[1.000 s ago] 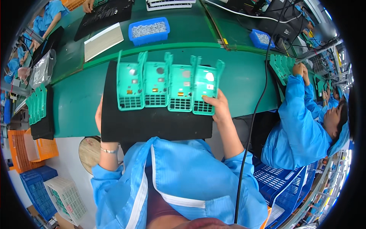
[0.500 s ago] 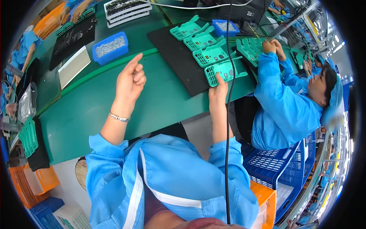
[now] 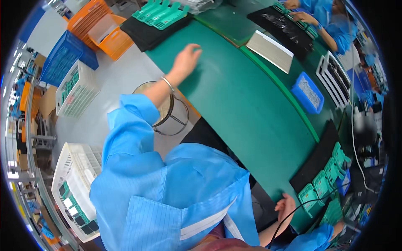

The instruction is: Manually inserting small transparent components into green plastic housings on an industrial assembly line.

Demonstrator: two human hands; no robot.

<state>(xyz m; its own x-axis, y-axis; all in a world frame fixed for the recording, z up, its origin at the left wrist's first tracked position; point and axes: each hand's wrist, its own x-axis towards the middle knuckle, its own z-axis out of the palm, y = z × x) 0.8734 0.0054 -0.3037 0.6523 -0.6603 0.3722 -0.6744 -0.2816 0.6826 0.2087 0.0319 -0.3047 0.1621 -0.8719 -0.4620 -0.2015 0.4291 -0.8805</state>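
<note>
My left hand [image 3: 186, 62], a silver bracelet at its wrist, reaches out over the green table [image 3: 234, 100] with loosely bent fingers and nothing in them. Beyond it, a row of teal plastic housings [image 3: 161, 14] lies on a stack of black mats [image 3: 146, 33] at the table's far left end. My right hand [image 3: 286, 205] hovers by the table's near edge at lower right, its fingers apart and holding nothing. Close to it, more teal housings [image 3: 321, 183] lie in a row on another black mat [image 3: 316, 159]. A black cable [image 3: 295, 209] crosses beside that hand.
On the table stand a blue bin of small pale parts [image 3: 308, 93], a cream board [image 3: 270, 51] and white trays [image 3: 333, 81]. A co-worker's hands [image 3: 305, 17] handle teal parts at the far side. A round stool [image 3: 165, 111] and crates [image 3: 78, 90] stand at left.
My view has swung left, bringing the floor crates and the mats with housings into sight. My left hand has reached out leftward; my right hand has let go of the nearest teal housing.
</note>
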